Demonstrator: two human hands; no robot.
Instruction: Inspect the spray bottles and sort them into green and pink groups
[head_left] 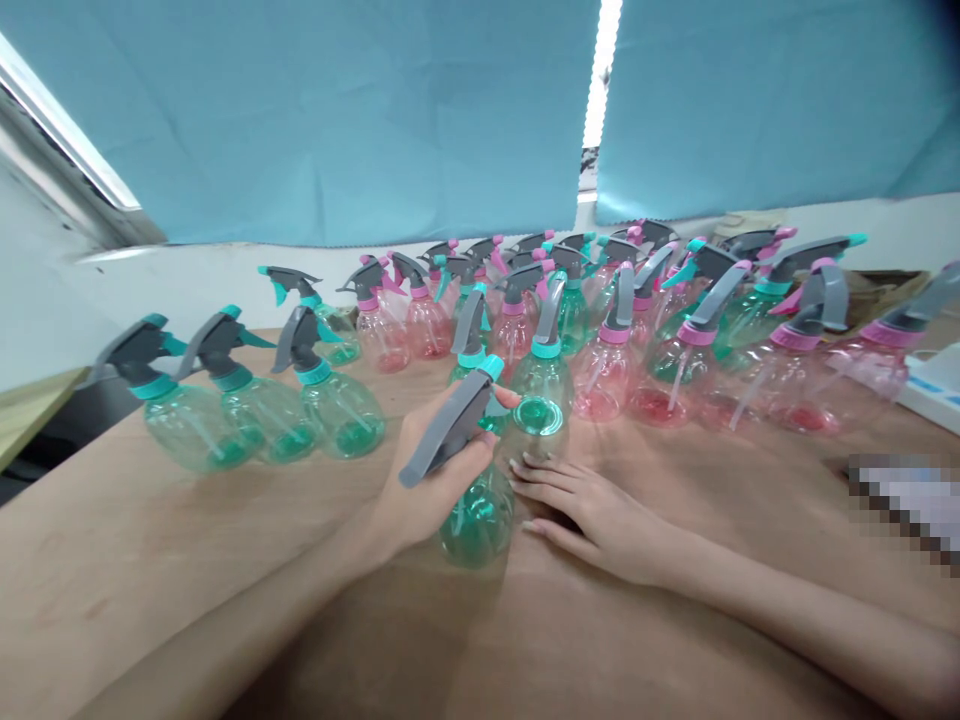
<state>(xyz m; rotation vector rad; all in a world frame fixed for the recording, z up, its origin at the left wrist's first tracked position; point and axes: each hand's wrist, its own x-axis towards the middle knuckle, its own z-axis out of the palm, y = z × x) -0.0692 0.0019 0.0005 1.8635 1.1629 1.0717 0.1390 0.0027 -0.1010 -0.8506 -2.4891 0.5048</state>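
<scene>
Bare tabletop (150, 580) at front left, held green spray bottle (478, 520) blocking the middle, pink bottles (601, 375) crowding back right

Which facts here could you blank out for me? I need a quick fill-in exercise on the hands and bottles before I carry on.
1. The left hand holds a spray bottle whose body is tinted ____.
2. The right hand, beside that bottle, has its palm facing ____.
3. At the far left of the picture, the front row of green bottles numbers ____.
4. The red-tinted bottles have collars coloured ____.

Missing words: green; down; three; pink.
</scene>
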